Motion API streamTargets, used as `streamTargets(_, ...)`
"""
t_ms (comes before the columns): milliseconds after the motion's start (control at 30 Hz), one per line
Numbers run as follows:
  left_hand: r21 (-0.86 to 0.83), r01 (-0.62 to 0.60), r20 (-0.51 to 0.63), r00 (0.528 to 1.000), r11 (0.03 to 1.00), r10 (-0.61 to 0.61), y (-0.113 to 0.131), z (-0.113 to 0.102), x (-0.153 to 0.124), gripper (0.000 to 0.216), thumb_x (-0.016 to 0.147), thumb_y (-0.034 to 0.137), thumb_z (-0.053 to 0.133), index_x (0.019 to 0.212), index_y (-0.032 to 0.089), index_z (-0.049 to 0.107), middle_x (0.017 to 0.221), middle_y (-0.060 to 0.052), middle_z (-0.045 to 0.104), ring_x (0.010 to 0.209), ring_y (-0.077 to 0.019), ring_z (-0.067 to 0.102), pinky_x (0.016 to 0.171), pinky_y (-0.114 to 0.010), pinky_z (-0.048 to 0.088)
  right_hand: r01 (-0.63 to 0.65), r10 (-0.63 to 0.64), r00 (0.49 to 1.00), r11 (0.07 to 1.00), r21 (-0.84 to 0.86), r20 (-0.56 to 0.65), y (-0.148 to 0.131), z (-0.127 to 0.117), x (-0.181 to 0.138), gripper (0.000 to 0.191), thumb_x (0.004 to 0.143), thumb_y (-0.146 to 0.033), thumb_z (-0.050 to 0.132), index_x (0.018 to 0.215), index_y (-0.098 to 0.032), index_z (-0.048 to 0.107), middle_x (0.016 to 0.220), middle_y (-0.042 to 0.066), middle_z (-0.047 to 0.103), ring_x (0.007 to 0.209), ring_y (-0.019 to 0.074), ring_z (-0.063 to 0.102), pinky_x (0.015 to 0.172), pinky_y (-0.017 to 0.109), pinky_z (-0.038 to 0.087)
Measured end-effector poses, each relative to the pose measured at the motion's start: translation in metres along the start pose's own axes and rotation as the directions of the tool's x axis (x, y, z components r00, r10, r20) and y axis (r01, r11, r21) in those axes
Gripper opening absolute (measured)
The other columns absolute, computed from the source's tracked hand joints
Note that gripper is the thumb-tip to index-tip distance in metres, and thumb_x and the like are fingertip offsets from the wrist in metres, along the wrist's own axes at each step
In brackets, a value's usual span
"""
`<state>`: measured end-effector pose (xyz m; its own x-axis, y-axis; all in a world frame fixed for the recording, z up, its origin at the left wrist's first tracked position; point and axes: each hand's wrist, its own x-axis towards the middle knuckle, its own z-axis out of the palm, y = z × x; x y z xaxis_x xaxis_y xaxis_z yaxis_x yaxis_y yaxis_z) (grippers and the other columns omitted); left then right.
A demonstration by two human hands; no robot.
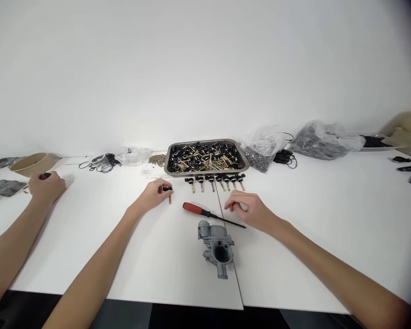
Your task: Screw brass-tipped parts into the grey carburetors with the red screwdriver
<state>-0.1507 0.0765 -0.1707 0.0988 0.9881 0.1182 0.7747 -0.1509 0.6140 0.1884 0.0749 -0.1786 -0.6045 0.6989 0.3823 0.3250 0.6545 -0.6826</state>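
My left hand (154, 193) rests on the white table (123, 256) and pinches a small black-capped brass screw part (169, 192) between thumb and fingers. My right hand (251, 209) lies on the table with fingers curled and loose, holding nothing; it touches the shaft of a red-handled screwdriver (205, 213). A grey metal carburetor body (217, 246) lies just in front of the screwdriver, between my arms. A row of several black-capped brass parts (215, 181) stands in front of a metal tray (205, 142) full of the same parts.
Another person's hand (47, 186) at the left holds a small dark object near a tan bowl (32, 162). Black rings (101, 163) and plastic bags of small parts (320, 139) lie along the back. Grey castings (2, 187) sit at the far left.
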Motion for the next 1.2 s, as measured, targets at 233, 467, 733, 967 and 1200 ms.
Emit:
streamTargets(233,-0.025,-0.041,-0.043,0.998,0.999,0.039,-0.008,0.001,0.000,0.018,0.077,0.037,0.066,0.080,0.019,0.068,0.079,-0.003,0.060,0.065,-0.0138,0.050,0.061,-0.029,0.043,0.114,-0.162,0.949,0.976,0.187,0.269,-0.063,0.011,-0.011,0.038,0.090,-0.036,0.057,0.126,-0.025,0.050,0.116,0.009,0.053,0.111,0.0219,0.050,0.094,0.037,0.047)
streamTargets(467,-0.027,-0.258,-0.349,0.908,0.966,0.233,0.019,-0.027,-0.018,0.018,0.077,0.034,0.071,0.077,0.017,0.064,0.074,-0.002,0.058,0.064,-0.0117,0.050,0.062,-0.028,0.044,0.125,-0.089,0.886,0.991,-0.049,0.456,-0.073,0.016,-0.016,0.092,0.069,-0.048,0.078,0.143,-0.032,0.025,0.143,0.011,0.033,0.134,0.0307,0.033,0.103,0.045,0.043)
streamTargets(733,-0.260,-0.197,-0.668,0.744,0.945,-0.029,0.085,-0.001,-0.133,0.008,0.078,0.023,0.071,0.081,0.018,0.066,0.078,-0.004,0.063,0.071,-0.0134,0.057,0.065,-0.028,0.048,0.137,-0.101,0.867,0.990,-0.039,0.489,-0.077,0.016,-0.019,0.103,0.068,-0.035,0.077,0.148,-0.033,0.014,0.150,0.009,0.030,0.138,0.0296,0.032,0.107,0.044,0.041)
streamTargets(967,-0.580,0.029,-0.604,0.655,0.814,-0.454,0.110,0.058,-0.168,0.017,0.075,0.031,0.074,0.076,0.017,0.064,0.073,-0.002,0.059,0.063,-0.0111,0.052,0.056,-0.025,0.045,0.205,-0.200,0.910,0.978,0.024,0.363,-0.080,0.032,-0.015,0.098,0.067,-0.029,0.076,0.146,-0.024,0.018,0.148,0.012,0.033,0.141,0.0261,0.028,0.113,0.040,0.035)
streamTargets(1200,-0.653,0.154,-0.496,0.653,0.742,-0.572,0.112,0.071,-0.158,0.026,0.071,0.040,0.075,0.075,0.016,0.063,0.065,0.001,0.053,0.056,-0.0083,0.044,0.054,-0.024,0.038,0.253,-0.264,0.914,0.964,0.078,0.307,-0.072,0.038,-0.016,0.096,0.067,-0.034,0.078,0.144,-0.021,0.024,0.144,0.014,0.037,0.140,0.0269,0.029,0.114,0.041,0.032)
